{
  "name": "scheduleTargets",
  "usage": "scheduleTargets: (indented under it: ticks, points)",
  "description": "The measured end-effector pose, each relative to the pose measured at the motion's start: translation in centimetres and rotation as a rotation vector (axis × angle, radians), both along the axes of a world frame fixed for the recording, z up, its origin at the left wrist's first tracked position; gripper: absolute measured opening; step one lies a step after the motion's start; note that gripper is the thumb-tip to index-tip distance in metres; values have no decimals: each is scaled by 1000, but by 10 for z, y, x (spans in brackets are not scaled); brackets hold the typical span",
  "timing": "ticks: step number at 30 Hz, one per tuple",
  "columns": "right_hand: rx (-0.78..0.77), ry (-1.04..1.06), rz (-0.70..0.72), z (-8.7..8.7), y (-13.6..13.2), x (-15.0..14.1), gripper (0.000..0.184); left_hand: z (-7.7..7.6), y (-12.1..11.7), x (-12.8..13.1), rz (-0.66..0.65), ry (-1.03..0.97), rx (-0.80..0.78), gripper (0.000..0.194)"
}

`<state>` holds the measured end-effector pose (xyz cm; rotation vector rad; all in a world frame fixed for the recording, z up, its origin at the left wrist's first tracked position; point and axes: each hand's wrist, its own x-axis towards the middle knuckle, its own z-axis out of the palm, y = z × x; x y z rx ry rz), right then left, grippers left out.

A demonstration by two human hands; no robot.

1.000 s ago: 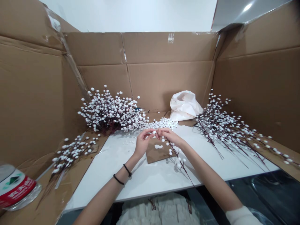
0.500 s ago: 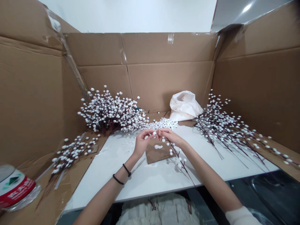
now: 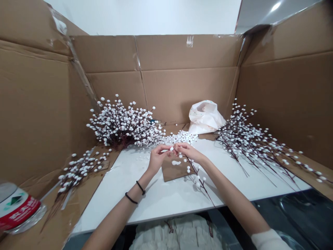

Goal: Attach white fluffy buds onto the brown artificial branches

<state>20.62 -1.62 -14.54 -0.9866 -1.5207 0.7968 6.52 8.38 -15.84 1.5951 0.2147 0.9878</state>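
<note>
Left hand: fingertips pinch 1 white ball at upper end of twig. Right hand pressed closed on twig. Twig's long axis runs down-right from grip toward front edge of bench; right hand nearer.

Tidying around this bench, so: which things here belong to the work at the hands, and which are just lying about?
Part of the work: left hand, right hand, dark-stemmed branch with white foam balls, heap of loose white foam balls, bunch of matching branches.

Lying about: crumpled white plastic bag, red-and-white roll.
</note>
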Motion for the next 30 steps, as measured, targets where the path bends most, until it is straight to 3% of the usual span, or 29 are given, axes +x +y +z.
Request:
scheduleTargets:
  ticks: [17,21,24,28,30]
  points:
    - [-39,-10,-67,-3,1,-5,31,-6,-6,3,9,53,-58,29]
    - [-89,160,-98,-5,3,-6,28,-4,-27,0,57,-4,-81,48]
    - [-41,323,-267,5,1,-6,26,-8,-56,-18,80,95,-215,58]
    - [212,554,-651,36,0,-10,18,-26,-101,-47,-153,345,-364,59]
    - [315,586,-722,53,1,-16,19,-30,-117,-58,-225,365,-364,53]
